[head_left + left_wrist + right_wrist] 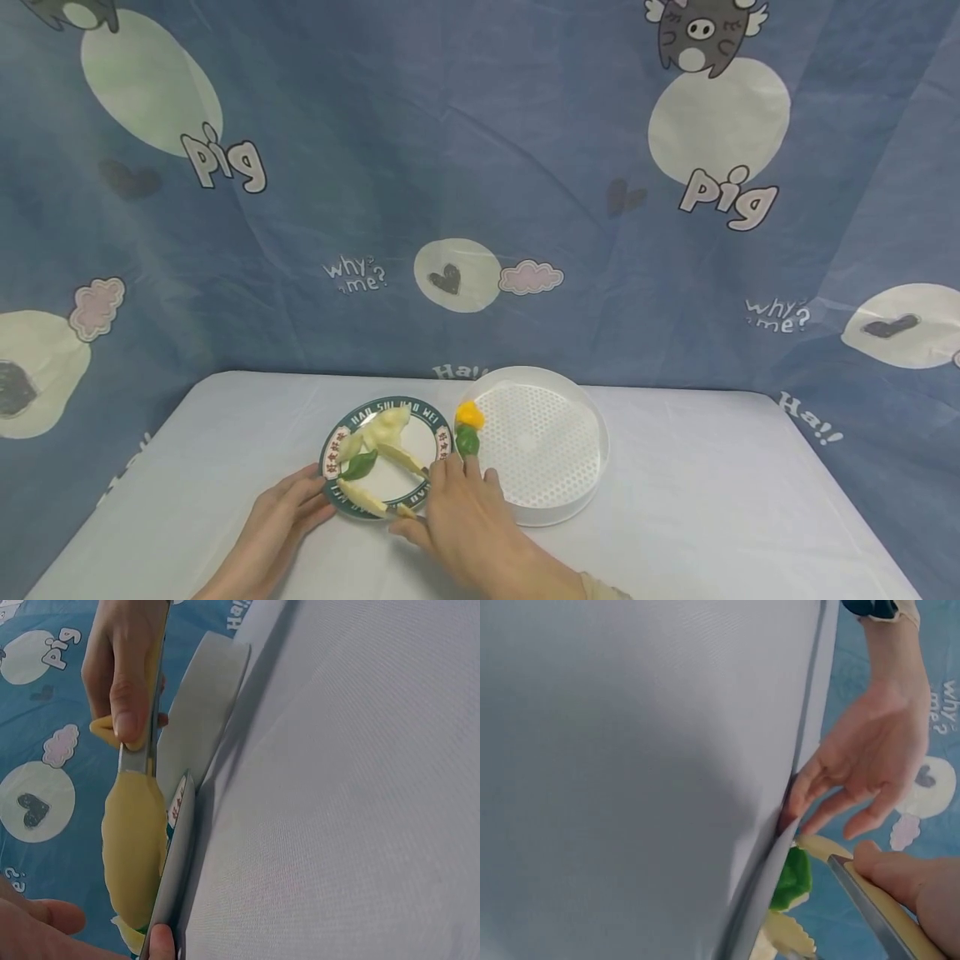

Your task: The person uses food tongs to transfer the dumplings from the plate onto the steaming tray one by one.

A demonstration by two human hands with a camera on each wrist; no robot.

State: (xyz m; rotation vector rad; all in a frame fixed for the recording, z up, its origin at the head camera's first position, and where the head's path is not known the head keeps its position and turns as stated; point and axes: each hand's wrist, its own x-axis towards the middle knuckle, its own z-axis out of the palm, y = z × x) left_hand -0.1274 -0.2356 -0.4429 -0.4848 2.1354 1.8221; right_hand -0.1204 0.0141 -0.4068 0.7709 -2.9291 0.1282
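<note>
My right hand point(472, 517) grips a pair of tongs point(135, 847) with metal arms and broad pale-yellow heads. The heads are spread over a round plate point(442, 417) with a green lettered rim. On the plate lie pale, dumpling-like pieces point(384, 427) with crimped edges and a green piece point(358, 465), between and beside the tong heads. My left hand point(281, 517) is at the plate's left rim, its fingers loosely spread. One of its fingertips point(161, 941) touches the plate's outer side.
A round white tray point(592, 492) with a perforated floor stands close to the plate's right side. An orange-yellow piece point(470, 414) and a green piece point(467, 440) are at its left edge. A patterned blue cloth point(510, 183) hangs behind the white-covered table point(712, 500).
</note>
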